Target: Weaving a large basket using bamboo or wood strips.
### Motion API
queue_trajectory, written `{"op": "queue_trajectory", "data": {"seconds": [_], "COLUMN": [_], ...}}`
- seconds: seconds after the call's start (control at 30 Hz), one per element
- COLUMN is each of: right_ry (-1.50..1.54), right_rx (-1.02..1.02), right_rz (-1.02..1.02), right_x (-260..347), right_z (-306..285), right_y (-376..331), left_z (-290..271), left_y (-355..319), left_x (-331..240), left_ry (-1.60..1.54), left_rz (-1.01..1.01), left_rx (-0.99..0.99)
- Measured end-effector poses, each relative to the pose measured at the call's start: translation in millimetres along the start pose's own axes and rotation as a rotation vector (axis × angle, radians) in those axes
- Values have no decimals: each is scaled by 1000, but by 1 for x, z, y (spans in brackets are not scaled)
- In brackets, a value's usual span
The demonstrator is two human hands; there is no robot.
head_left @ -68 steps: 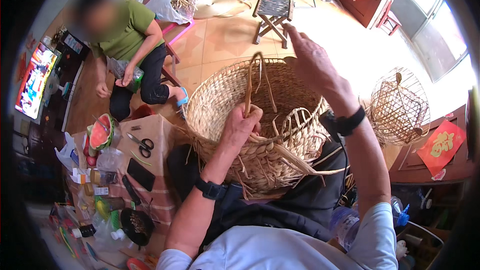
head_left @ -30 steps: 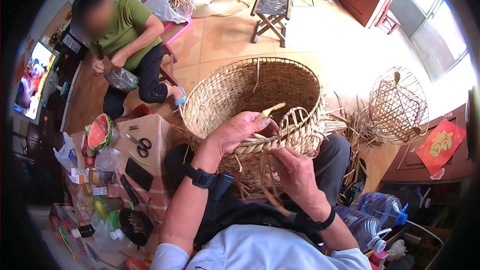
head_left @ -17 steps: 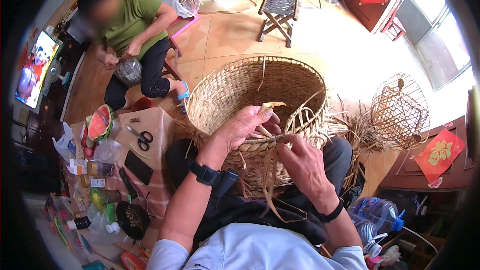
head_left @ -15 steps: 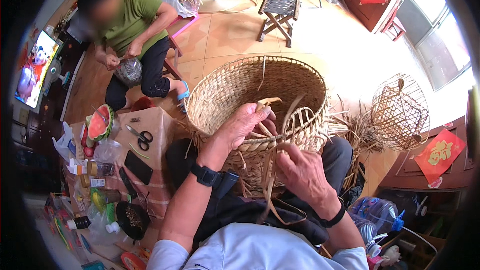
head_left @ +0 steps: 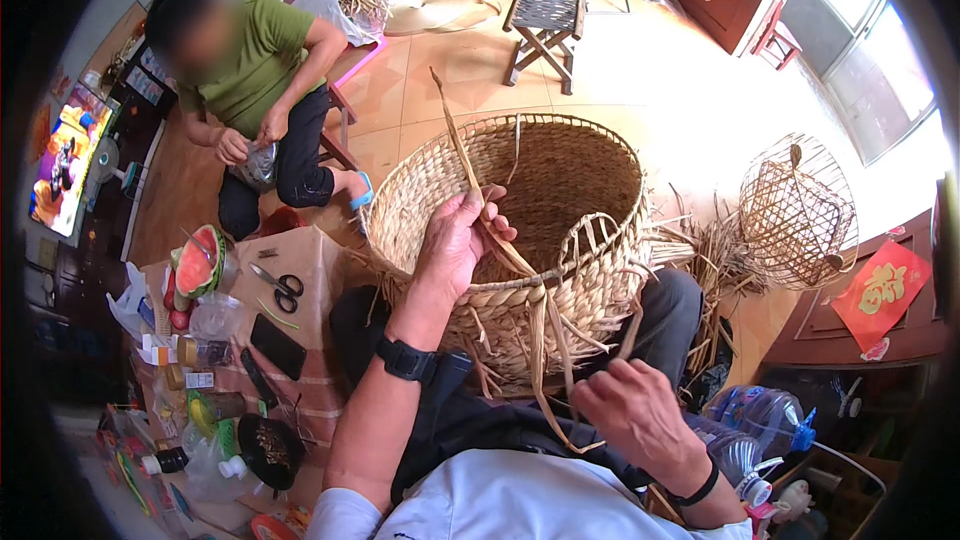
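Note:
Between my knees stands a large round woven basket [head_left: 600, 300] of dried plant fibre, its mouth tilted up and loose strips hanging from the near rim. My left hand [head_left: 452, 240] is closed over the near rim, pinching a long dried strip [head_left: 456, 135] that sticks up past the fingers and runs down to the rim. Lower right, outside the basket, my right hand [head_left: 640, 415] is curled closed. A short fibre strip [head_left: 632, 325] rises from its fingertips toward the basket wall. Other strips [head_left: 538, 340] dangle in front of my lap.
At left, a cloth-covered table [head_left: 315, 315] bears scissors [head_left: 288, 286], a phone [head_left: 277, 346], cut watermelon [head_left: 200, 258] and jars. A person in green [head_left: 255, 50] sits beyond it. Loose straw [head_left: 715, 255] and an openwork basket [head_left: 795, 210] lie right; plastic bottles [head_left: 765, 420] stand nearby.
My right hand has moved down and right, away from the rim. My left hand has shifted slightly left, and its strip now points upward. The seated person's hands have lowered a little.

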State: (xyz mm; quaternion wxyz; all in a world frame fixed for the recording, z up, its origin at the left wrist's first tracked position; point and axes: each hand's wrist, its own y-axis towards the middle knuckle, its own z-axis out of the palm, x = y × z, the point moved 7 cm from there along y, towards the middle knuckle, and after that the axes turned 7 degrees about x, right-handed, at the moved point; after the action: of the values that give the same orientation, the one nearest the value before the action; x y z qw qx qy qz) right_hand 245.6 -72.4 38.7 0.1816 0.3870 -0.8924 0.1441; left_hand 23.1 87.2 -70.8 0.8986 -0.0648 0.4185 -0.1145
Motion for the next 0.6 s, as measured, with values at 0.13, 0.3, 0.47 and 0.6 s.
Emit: {"op": "queue_trajectory", "data": {"seconds": [0.13, 0.3, 0.47, 0.6], "right_ry": [-28, 115, 346, 424], "right_rx": [40, -77, -376, -392], "right_rz": [-106, 244, 340, 247], "right_x": [4, -60, -84, -78], "right_z": [8, 16, 9, 15], "right_y": [-8, -29, -12, 14], "left_z": [-4, 26, 41, 35], "left_y": [3, -4, -3, 0], "left_x": [-3, 3, 18, 30], "left_ry": [100, 396, 694, 771], "left_rz": [13, -119, -353, -425], "left_rx": [106, 192, 266, 298]}}
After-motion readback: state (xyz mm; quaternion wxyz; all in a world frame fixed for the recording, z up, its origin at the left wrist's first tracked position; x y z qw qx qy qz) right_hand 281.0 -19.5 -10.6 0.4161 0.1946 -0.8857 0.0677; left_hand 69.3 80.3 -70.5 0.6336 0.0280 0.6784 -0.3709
